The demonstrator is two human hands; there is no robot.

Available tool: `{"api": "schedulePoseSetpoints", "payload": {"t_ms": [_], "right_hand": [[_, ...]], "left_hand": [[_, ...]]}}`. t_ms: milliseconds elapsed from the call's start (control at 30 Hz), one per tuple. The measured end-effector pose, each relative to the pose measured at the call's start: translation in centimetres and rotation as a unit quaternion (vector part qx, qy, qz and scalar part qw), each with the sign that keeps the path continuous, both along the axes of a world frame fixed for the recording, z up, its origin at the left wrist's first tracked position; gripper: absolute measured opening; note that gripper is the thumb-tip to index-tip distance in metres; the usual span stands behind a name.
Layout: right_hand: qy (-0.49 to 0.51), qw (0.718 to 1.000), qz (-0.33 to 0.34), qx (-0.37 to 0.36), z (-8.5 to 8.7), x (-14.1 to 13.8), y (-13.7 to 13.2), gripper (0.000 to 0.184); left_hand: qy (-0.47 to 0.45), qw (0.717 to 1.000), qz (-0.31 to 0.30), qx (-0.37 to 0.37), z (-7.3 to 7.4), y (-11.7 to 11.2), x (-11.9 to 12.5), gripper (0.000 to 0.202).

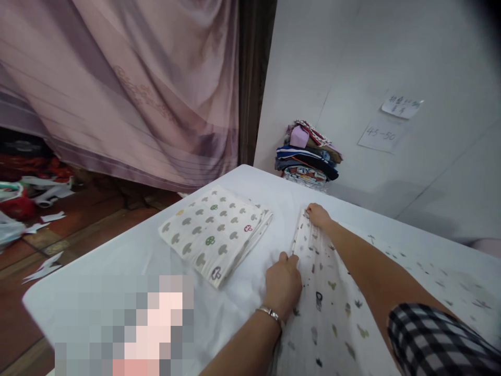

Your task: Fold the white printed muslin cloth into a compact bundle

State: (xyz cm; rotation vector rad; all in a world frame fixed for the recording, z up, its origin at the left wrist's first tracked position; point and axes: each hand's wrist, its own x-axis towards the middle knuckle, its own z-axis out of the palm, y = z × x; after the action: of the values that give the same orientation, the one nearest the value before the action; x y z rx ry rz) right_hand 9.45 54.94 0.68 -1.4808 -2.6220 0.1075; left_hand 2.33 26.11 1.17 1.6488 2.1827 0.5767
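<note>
A white cloth with small mushroom prints [336, 308] lies spread on the white table [129, 256] in front of me. My left hand [282, 284], with a bracelet at the wrist, pinches the cloth's left edge near me. My right hand [318, 215] grips the same edge farther away, at its far corner. Both hands have their fingers closed on the fabric. To the left of the hands lies a folded stack of mushroom-print cloths [215, 235].
A pile of folded coloured clothes [309, 156] sits at the table's far edge against the white wall. Two paper notes [378, 136] hang on that wall. A pink curtain [136, 89] hangs at the left, above a reddish floor with paper scraps [43, 266].
</note>
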Motion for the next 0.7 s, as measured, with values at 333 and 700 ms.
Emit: {"api": "schedulePoseSetpoints", "payload": {"t_ms": [333,700], "right_hand": [[0.036,0.999,0.008,0.021,0.2,0.6,-1.2,0.030],[-0.001,0.996,0.048,-0.070,-0.9,-0.2,-4.5,0.050]], "left_hand": [[0.012,1.000,-0.002,0.002,-0.1,0.0,0.0,0.027],[0.018,1.000,0.004,-0.006,0.2,-0.1,0.1,0.028]]}}
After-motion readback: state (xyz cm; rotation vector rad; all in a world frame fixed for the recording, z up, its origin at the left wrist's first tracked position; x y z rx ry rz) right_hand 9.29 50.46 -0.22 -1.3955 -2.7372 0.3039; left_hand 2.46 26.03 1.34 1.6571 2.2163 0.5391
